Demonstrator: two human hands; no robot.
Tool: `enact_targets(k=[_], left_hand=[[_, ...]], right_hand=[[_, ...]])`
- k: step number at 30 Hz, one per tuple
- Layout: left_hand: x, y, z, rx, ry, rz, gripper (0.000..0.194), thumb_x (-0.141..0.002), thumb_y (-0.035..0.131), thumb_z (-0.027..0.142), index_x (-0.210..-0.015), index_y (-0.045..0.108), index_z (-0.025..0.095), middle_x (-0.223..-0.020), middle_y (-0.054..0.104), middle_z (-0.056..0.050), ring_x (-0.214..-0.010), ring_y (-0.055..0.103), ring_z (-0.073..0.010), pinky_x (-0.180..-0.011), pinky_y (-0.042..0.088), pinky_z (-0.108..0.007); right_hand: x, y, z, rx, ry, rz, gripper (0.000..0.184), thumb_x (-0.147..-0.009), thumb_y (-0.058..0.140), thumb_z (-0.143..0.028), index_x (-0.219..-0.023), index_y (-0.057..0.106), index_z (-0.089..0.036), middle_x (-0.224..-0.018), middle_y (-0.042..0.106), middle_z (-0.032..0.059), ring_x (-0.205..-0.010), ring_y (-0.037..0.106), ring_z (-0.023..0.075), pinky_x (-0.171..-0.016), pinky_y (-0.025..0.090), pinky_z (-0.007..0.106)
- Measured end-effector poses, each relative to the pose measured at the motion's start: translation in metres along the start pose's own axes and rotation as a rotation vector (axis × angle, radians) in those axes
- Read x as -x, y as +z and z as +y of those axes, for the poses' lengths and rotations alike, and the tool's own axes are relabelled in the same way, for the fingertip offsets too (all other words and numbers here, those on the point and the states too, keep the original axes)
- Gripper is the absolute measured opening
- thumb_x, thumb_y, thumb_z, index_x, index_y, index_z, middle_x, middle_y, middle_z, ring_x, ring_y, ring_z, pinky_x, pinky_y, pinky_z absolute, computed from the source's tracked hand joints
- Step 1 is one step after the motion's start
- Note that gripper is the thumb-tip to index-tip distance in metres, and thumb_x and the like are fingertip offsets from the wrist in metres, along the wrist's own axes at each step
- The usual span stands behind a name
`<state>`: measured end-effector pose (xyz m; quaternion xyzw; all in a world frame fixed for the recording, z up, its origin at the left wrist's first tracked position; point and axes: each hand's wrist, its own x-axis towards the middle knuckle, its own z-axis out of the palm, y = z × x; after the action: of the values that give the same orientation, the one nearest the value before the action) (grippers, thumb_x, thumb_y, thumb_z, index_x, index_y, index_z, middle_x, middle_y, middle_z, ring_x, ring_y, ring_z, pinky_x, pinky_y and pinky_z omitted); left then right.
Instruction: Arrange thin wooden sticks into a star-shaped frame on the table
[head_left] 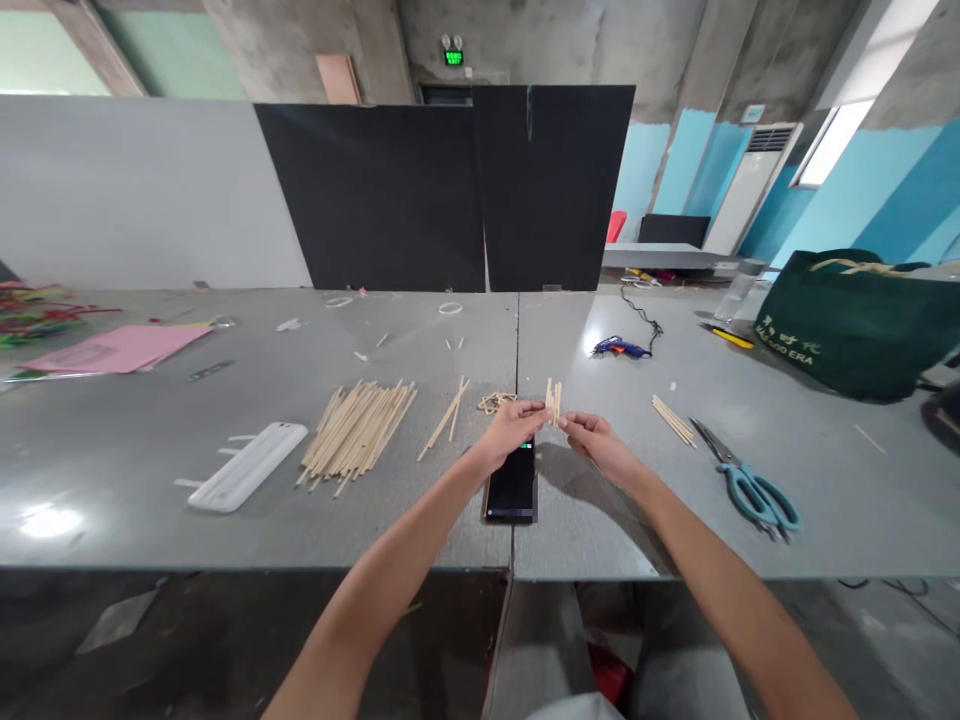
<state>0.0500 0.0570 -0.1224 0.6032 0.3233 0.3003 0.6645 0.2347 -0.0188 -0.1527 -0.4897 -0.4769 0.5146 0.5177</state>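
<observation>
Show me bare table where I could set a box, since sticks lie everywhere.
Bare: the table left of the white case, and the front right between scissors and green bag. Crowded: around both hands, between the stick pile and phone.

Bright daylight, table point(150, 470) glare (edges warped)

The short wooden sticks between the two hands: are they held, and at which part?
Yes. Both hands hold a small bundle of short wooden sticks upright: the left hand pinches its lower part from the left, the right hand from the right.
</observation>
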Motion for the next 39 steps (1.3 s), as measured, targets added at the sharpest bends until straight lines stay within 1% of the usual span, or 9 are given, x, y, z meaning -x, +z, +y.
enact_targets(k=[4,13,17,21,26,28,31,34,39], left_hand=[[-0.001,-0.001,-0.001,-0.004,0.004,0.004,0.056,-0.068,0.098,0.061,-0.089,0.073,0.016,-0.059,0.039,0.010,-0.055,0.032,-0.0073,-0.054,0.017,-0.026],[-0.003,-0.001,-0.005,-0.029,0.007,-0.005,0.050,-0.076,0.093,0.060,-0.090,0.074,0.016,-0.060,0.039,0.009,-0.053,0.032,-0.0074,-0.053,0.017,-0.026],[-0.004,-0.011,-0.001,0.004,0.021,0.008,0.053,-0.074,0.094,0.062,-0.090,0.071,0.018,-0.061,0.039,0.009,-0.051,0.028,-0.0060,-0.051,0.015,-0.025],[-0.007,-0.037,0.010,0.051,0.093,0.074,0.058,-0.071,0.097,0.066,-0.084,0.066,0.019,-0.064,0.036,0.009,-0.052,0.025,-0.0051,-0.051,0.015,-0.025],[-0.013,-0.065,0.011,0.112,0.086,0.151,0.059,-0.068,0.098,0.062,-0.082,0.059,0.020,-0.066,0.034,0.009,-0.053,0.022,-0.0048,-0.051,0.014,-0.025],[-0.018,-0.072,0.007,0.107,0.088,0.179,0.057,-0.070,0.097,0.061,-0.083,0.059,0.020,-0.067,0.034,0.009,-0.053,0.022,-0.0050,-0.050,0.015,-0.025],[-0.033,-0.089,0.006,-0.010,0.050,0.275,0.048,-0.081,0.089,0.058,-0.087,0.061,0.020,-0.068,0.037,0.008,-0.053,0.023,-0.0060,-0.051,0.017,-0.024],[-0.059,-0.118,0.012,-0.161,-0.027,0.385,0.037,-0.090,0.083,0.048,-0.084,0.060,0.019,-0.068,0.044,0.006,-0.055,0.027,-0.0071,-0.053,0.018,-0.024],[-0.108,-0.181,0.029,-0.358,-0.119,0.537,0.032,-0.085,0.086,0.036,-0.077,0.061,0.019,-0.059,0.044,0.004,-0.059,0.035,-0.0112,-0.056,0.021,-0.026]], right_hand=[[0.001,0.001,-0.002,-0.004,0.001,-0.005,0.067,-0.072,0.090,-0.082,-0.091,0.070,-0.021,-0.054,0.032,-0.0117,-0.051,0.018,0.0086,-0.052,0.011,0.032],[0.000,0.002,-0.002,0.001,0.013,0.005,0.065,-0.071,0.090,-0.081,-0.090,0.069,-0.022,-0.053,0.034,-0.0111,-0.050,0.020,0.0088,-0.051,0.011,0.032],[0.001,0.001,-0.005,-0.003,0.017,0.023,0.064,-0.071,0.091,-0.079,-0.088,0.067,-0.022,-0.052,0.033,-0.0119,-0.050,0.018,0.0090,-0.052,0.011,0.032],[0.003,-0.002,-0.007,-0.024,-0.010,0.044,0.063,-0.073,0.091,-0.079,-0.086,0.064,-0.023,-0.054,0.029,-0.0125,-0.052,0.016,0.0089,-0.053,0.011,0.033],[0.004,-0.005,-0.008,-0.025,-0.013,0.049,0.065,-0.071,0.090,-0.080,-0.084,0.063,-0.023,-0.052,0.029,-0.0130,-0.052,0.016,0.0088,-0.054,0.012,0.032],[0.004,-0.005,-0.008,-0.022,-0.007,0.058,0.066,-0.069,0.091,-0.081,-0.084,0.063,-0.023,-0.051,0.029,-0.0131,-0.052,0.016,0.0087,-0.054,0.011,0.032],[0.003,-0.006,-0.008,-0.021,0.007,0.070,0.066,-0.067,0.091,-0.081,-0.083,0.062,-0.024,-0.051,0.028,-0.0133,-0.052,0.015,0.0088,-0.054,0.011,0.032],[0.004,-0.007,-0.008,-0.015,0.014,0.074,0.065,-0.069,0.090,-0.081,-0.083,0.062,-0.024,-0.052,0.029,-0.0129,-0.052,0.016,0.0089,-0.055,0.011,0.032],[0.004,-0.010,-0.007,-0.014,0.022,0.064,0.062,-0.075,0.087,-0.080,-0.086,0.065,-0.023,-0.052,0.030,-0.0116,-0.053,0.016,0.0097,-0.055,0.010,0.032]])
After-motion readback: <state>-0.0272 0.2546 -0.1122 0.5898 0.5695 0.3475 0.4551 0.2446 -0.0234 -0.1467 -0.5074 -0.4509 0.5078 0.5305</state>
